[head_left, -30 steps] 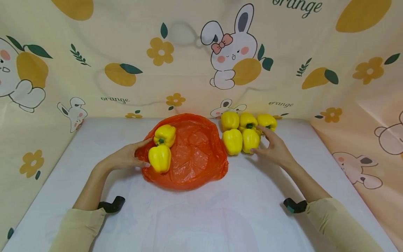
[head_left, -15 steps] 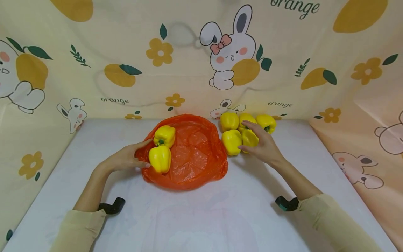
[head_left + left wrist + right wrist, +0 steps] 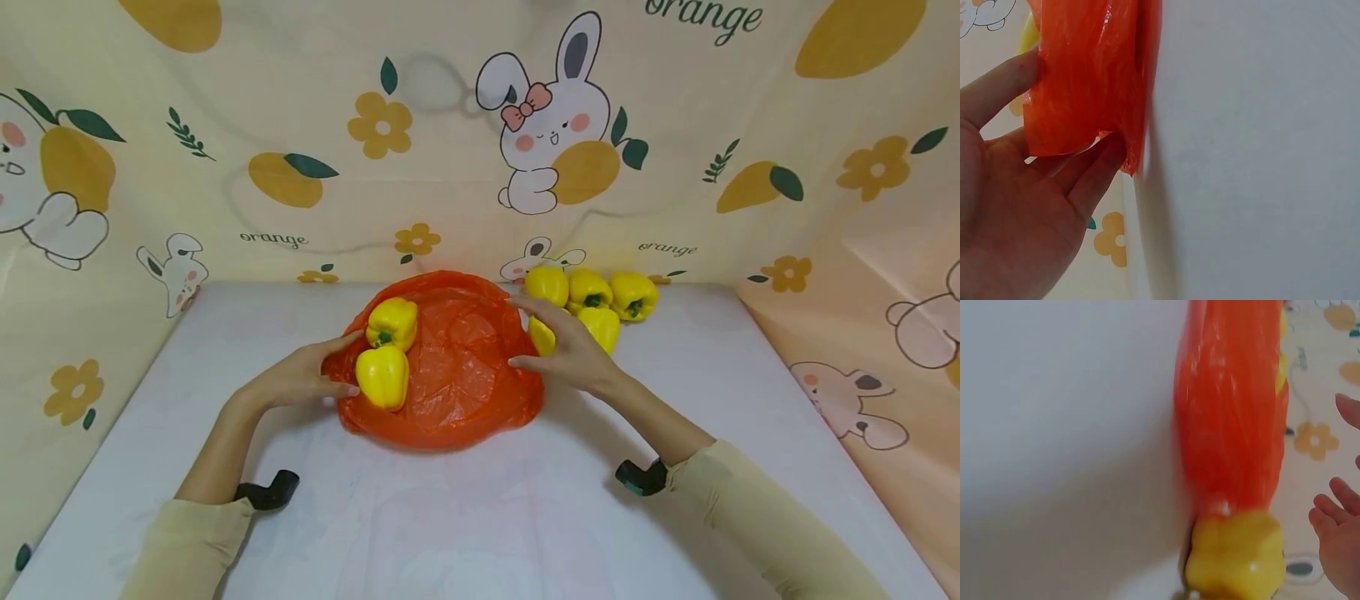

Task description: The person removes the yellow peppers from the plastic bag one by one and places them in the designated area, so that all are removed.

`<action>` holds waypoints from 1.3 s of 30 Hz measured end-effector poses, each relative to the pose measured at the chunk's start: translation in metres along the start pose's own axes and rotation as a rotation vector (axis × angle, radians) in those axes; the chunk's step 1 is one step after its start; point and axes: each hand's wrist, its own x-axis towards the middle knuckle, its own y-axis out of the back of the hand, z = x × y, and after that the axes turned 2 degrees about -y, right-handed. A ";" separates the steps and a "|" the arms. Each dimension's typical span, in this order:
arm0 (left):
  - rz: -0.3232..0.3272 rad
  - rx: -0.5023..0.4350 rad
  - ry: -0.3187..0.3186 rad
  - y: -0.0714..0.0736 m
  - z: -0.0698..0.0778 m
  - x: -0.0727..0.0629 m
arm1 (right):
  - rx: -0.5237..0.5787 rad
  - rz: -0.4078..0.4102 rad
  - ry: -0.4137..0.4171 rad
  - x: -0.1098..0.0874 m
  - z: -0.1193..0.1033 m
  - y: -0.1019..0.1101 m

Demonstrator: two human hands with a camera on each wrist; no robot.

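A red plastic bag (image 3: 453, 400) stands with its mouth spread wide on the table. Two yellow bell peppers (image 3: 392, 323) lie inside against its left wall. My left hand (image 3: 288, 375) holds the bag's left side; the left wrist view has the thumb and fingers around the red plastic (image 3: 1085, 81). Over the bag's right rim hovers my right hand (image 3: 573, 350), empty, thumb and fingers spread apart. It partly hides a yellow bell pepper (image 3: 540, 335) standing just outside the bag. In the right wrist view that pepper (image 3: 1235, 556) sits close against the bag.
Three yellow bell peppers (image 3: 590, 289) stand in a row at the back, right of the bag, with another pepper (image 3: 602, 329) in front of them. A patterned cloth (image 3: 442, 192) with rabbits and fruit rises behind the white table (image 3: 450, 525).
My right hand has moved left, away from the pepper group, to the bag's right rim, holding nothing. My left hand has stayed at the bag's left side.
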 end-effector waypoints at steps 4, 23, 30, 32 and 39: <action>0.002 0.007 -0.005 -0.001 0.000 0.000 | -0.014 -0.055 0.038 0.010 0.002 -0.013; 0.004 0.025 0.031 0.000 0.003 0.003 | 0.000 -0.226 0.108 0.036 -0.020 -0.071; 0.002 0.026 0.041 -0.001 0.000 0.002 | -0.019 -0.275 0.102 0.044 -0.023 -0.089; 0.002 0.028 0.042 -0.001 0.000 0.002 | -0.014 -0.289 0.107 0.046 -0.023 -0.095; -0.008 0.025 0.040 -0.001 0.001 0.003 | -0.038 -0.347 0.086 0.054 -0.025 -0.114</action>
